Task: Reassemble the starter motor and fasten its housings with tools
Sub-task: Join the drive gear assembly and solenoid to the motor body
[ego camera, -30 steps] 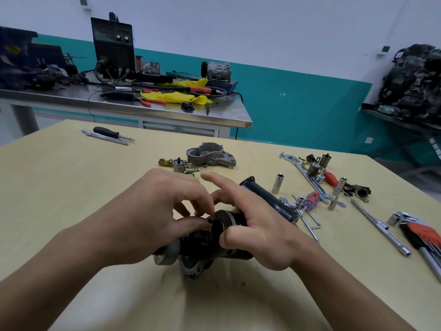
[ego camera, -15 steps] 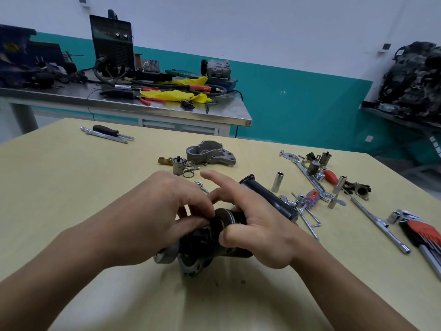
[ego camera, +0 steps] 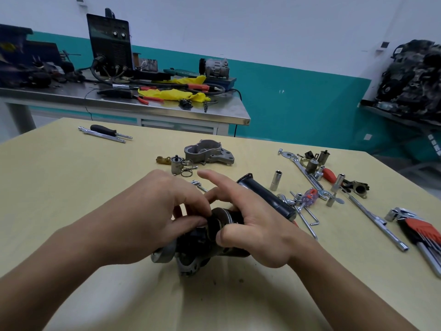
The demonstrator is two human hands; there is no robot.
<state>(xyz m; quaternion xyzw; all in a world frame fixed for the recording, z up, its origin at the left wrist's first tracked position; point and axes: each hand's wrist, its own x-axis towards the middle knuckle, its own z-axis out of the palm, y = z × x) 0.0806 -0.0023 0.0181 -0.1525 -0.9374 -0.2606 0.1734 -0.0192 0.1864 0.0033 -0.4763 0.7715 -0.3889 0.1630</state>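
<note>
A: The starter motor lies lower centre on the worktop. Why both hands?
B: Right grip clasps the body to steady it; left grip pinches its dark ring, likely seating it.

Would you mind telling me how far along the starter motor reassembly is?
Done: the starter motor looks partly stacked, a round dark section sitting on its base. In hand: the left hand and right hand both grip it, fingertips at the joint. Left: the grey housing, black cylinder and small plunger with springs lie apart on the table, and the hex keys lie untouched, so fastening is not yet begun.
</note>
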